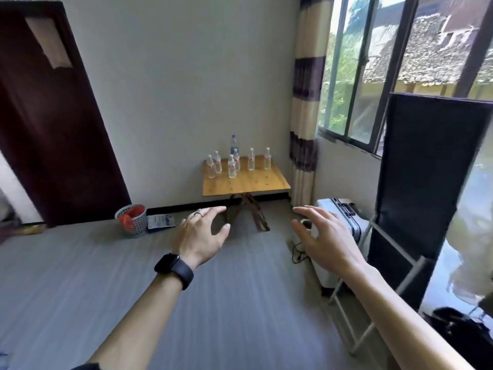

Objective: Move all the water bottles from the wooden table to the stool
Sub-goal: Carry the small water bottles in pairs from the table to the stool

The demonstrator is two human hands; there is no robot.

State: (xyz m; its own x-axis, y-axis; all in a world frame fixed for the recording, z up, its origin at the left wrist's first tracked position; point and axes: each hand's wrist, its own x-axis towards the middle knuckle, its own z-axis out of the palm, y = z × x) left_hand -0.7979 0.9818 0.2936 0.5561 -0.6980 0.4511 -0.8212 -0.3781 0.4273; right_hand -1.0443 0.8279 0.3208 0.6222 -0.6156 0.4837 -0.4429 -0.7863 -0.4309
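Seven water bottles (250,159) stand on the wooden surface (248,182) by the far wall. Six are small bottles (231,166) with white caps and red and white labels. One is a tall bottle (234,143) with a blue cap and a blue label, and it stands at the back. The words on the labels are too small and blurry to read. All seven are upright and sit close together on the back half of the surface. The front half is bare wood. Crossed wooden legs (252,212) hold the surface up.

The left hand (202,233) and the right hand (324,233) are both held out in the air, well apart from the bottles. The left fingers (213,209) are spread and loose and hold nothing. The right fingers (312,209) are spread the same way and hold nothing too. One black watch (174,271) is on the left wrist, and one ring (198,213) is on a left finger.

One small basket (132,221) with something red inside sits on the grey floor (80,276), near the dark door (53,116). One white and blue packet (161,221) lies beside it; its print cannot be read. One silver suitcase (346,217) stands under the window (373,76), next to a striped curtain (306,102) and a big black panel (426,169).
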